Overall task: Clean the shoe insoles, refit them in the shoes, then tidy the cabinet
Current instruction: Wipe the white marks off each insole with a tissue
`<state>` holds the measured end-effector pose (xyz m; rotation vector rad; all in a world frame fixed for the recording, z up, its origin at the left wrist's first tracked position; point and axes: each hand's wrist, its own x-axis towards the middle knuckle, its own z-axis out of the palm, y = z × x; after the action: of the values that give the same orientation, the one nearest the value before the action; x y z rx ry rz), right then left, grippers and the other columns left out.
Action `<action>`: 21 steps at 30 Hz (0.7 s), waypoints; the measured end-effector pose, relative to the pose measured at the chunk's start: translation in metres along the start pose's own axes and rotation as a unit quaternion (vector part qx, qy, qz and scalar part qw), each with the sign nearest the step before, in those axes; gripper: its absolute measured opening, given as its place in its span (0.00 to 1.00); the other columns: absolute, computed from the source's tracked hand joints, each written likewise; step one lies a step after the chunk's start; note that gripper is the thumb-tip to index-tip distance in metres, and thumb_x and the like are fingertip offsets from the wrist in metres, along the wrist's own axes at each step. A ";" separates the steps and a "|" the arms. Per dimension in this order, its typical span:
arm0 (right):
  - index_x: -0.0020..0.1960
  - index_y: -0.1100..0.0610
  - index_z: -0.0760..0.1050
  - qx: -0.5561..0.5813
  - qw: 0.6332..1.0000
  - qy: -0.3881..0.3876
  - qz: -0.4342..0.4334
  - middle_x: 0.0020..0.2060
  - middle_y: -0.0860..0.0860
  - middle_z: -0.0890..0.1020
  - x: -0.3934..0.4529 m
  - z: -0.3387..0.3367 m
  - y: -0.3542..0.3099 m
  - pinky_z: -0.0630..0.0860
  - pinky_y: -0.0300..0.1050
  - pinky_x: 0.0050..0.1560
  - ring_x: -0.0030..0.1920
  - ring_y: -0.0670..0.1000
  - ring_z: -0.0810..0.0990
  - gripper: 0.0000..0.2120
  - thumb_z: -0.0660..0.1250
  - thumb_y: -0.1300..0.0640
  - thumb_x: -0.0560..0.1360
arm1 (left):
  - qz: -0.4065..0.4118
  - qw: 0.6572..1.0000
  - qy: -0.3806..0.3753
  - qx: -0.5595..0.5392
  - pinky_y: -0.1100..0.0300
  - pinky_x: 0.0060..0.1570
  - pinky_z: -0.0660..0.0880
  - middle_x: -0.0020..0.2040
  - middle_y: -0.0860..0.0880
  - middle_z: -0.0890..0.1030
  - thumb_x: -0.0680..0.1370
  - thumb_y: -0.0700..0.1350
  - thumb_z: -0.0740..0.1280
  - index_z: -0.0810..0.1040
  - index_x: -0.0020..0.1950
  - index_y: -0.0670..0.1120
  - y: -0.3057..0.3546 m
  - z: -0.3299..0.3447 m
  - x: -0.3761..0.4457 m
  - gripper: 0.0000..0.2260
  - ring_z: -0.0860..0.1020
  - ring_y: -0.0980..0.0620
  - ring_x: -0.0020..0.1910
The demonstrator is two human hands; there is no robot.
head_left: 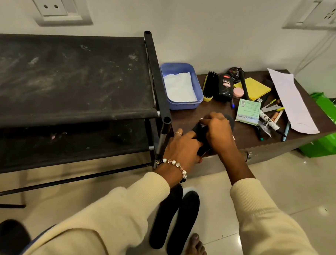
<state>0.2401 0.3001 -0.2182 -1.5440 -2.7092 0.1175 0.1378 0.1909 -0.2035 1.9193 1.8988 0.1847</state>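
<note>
- My left hand (181,145) and right hand (218,129) both gripped a black insole (198,135) at the edge of the brown cabinet (245,138).
- I saw 2 more insoles (175,218) lying side by side on the floor.
- A blue tub (179,85) stood beside the black shoe rack (69,75).
</note>
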 end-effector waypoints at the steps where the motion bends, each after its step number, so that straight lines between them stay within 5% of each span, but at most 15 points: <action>1: 0.65 0.59 0.74 -0.006 1.000 -0.003 -0.016 0.62 0.57 0.73 0.001 0.000 -0.002 0.65 0.44 0.59 0.63 0.56 0.67 0.18 0.63 0.63 0.76 | 0.000 1.000 -0.001 -0.002 0.52 0.62 0.68 0.68 0.53 0.69 0.76 0.52 0.68 0.74 0.68 0.55 0.001 0.001 0.000 0.20 0.62 0.41 0.66; 8: 0.63 0.62 0.77 0.004 0.999 0.027 0.034 0.59 0.61 0.76 0.016 -0.002 0.031 0.69 0.50 0.57 0.61 0.61 0.69 0.20 0.63 0.71 0.72 | 0.004 1.000 -0.003 -0.002 0.54 0.61 0.67 0.70 0.53 0.67 0.77 0.53 0.66 0.71 0.70 0.54 -0.003 0.002 0.000 0.21 0.61 0.43 0.66; 14: 0.59 0.63 0.77 0.021 0.995 -0.004 0.100 0.56 0.61 0.77 0.033 0.002 0.052 0.73 0.50 0.54 0.55 0.62 0.75 0.16 0.66 0.67 0.71 | 0.004 1.000 0.004 0.002 0.53 0.61 0.67 0.70 0.53 0.67 0.77 0.53 0.66 0.72 0.70 0.54 -0.004 0.003 0.001 0.21 0.61 0.43 0.65; 21: 0.65 0.61 0.74 -0.007 0.999 -0.034 -0.020 0.62 0.59 0.74 0.008 0.000 0.032 0.70 0.49 0.59 0.62 0.61 0.71 0.22 0.65 0.68 0.72 | 0.003 1.000 0.009 -0.002 0.53 0.60 0.67 0.69 0.52 0.68 0.76 0.53 0.67 0.73 0.69 0.53 -0.002 0.002 0.000 0.21 0.62 0.43 0.65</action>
<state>0.2635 0.3231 -0.2211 -1.5147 -2.7981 0.1542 0.1369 0.1904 -0.2058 1.9273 1.9035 0.2093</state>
